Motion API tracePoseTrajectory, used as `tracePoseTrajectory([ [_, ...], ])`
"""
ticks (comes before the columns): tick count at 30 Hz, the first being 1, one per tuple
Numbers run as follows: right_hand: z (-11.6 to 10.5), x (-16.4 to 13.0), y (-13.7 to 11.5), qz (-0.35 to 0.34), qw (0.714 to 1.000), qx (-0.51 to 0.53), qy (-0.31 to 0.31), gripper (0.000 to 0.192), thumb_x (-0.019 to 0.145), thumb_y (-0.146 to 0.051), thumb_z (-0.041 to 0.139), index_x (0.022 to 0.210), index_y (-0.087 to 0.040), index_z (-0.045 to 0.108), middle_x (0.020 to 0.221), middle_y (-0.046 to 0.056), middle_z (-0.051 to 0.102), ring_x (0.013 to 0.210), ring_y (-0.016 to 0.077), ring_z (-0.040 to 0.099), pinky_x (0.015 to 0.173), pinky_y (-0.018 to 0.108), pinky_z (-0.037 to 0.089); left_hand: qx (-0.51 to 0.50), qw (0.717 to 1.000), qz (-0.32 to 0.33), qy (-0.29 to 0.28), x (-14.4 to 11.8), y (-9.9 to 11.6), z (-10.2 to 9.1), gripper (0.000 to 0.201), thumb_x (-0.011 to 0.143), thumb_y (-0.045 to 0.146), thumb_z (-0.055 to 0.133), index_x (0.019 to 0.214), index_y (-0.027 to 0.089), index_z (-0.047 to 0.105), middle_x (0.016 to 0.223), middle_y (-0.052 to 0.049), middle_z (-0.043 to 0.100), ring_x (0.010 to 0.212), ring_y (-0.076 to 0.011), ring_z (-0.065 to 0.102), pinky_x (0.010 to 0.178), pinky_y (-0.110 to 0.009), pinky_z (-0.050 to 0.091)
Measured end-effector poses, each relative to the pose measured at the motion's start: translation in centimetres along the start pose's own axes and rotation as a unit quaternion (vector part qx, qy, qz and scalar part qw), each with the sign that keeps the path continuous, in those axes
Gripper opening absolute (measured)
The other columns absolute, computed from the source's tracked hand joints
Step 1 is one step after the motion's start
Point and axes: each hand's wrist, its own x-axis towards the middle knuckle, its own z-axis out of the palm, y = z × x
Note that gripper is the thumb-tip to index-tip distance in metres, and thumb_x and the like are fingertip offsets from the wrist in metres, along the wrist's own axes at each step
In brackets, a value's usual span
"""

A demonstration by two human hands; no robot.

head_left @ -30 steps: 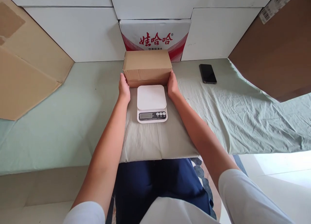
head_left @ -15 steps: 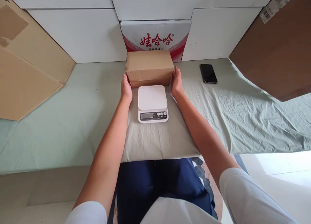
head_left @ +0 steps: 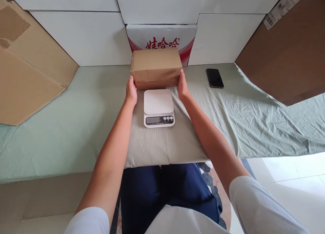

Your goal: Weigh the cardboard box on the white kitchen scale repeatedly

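Note:
A plain brown cardboard box [head_left: 156, 60] is gripped from both ends, just behind the kitchen scale. My left hand [head_left: 131, 90] presses on its left end, and my right hand [head_left: 182, 85] is closed against its right end. Most of the fingers of both hands are hidden behind the box. Between my forearms, on the cloth, lies the white digital kitchen scale [head_left: 158, 102], its platform bare. The scale's small display looks blank, with several round buttons beside it.
A black phone [head_left: 214, 78] lies to the right on the green cloth [head_left: 101, 102]. Behind the box stands a white and red printed carton [head_left: 188, 41] against white panels [head_left: 76, 37]. Large cardboard pieces lean in at left [head_left: 33, 68] and right [head_left: 284, 54].
The cardboard box has risen slightly, covering more of the printed carton behind it. My right hand has closed in against the box's right end. The camera view has shifted a little.

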Motion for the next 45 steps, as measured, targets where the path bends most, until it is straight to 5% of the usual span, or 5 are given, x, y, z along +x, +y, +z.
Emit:
tracePoseTrajectory([
  [4, -0.4, -1.8, -3.5, -0.034, 0.999, -0.018, -0.019, 0.081, 0.085, -0.087, 0.033, 0.139, -0.03, 0.056, 0.156, -0.003, 0.055, 0.162, 0.024, 0.03, 0.138, 0.044, 0.023, 0.021, 0.999, 0.022, -0.04, -2.7, 3.5, -0.2, 0.063, 0.089, 0.075, 0.051, 0.116, 0.021, 0.068, 0.14, -0.011, 0.067, 0.147, -0.0295, 0.05, 0.123, -0.044, 0.041],
  [9, -1.5, -8.1, -6.3, -0.037, 0.999, -0.012, -0.028, 0.064, 0.091, -0.075, 0.04, 0.141, -0.037, 0.053, 0.155, -0.004, 0.055, 0.16, 0.0251, 0.034, 0.136, 0.047, 0.029, 0.047, 0.994, 0.052, -0.089, -9.1, 7.1, 0.2, 0.065, 0.091, 0.075, 0.047, 0.13, 0.025, 0.065, 0.146, -0.008, 0.063, 0.152, -0.0287, 0.045, 0.127, -0.044, 0.036],
  [17, -1.5, -13.4, -6.7, 0.014, 1.0, 0.018, -0.005, 0.057, 0.094, -0.066, 0.042, 0.142, -0.036, 0.052, 0.15, -0.003, 0.058, 0.157, 0.0238, 0.036, 0.133, 0.042, 0.033, 0.065, 0.996, 0.026, -0.051, -15.4, 7.3, -0.5, 0.06, 0.096, 0.068, 0.042, 0.138, 0.029, 0.061, 0.154, -0.007, 0.057, 0.151, -0.0258, 0.045, 0.126, -0.041, 0.037],
  [45, -0.3, -14.6, -7.6, 0.034, 0.999, -0.007, -0.018, 0.062, 0.093, -0.07, 0.042, 0.148, -0.04, 0.045, 0.159, -0.005, 0.051, 0.154, 0.0234, 0.04, 0.133, 0.043, 0.033, 0.093, 0.995, 0.036, -0.03, -15.5, 7.3, -1.0, 0.061, 0.092, 0.073, 0.044, 0.128, 0.028, 0.066, 0.138, -0.008, 0.067, 0.142, -0.0269, 0.054, 0.119, -0.041, 0.044],
])
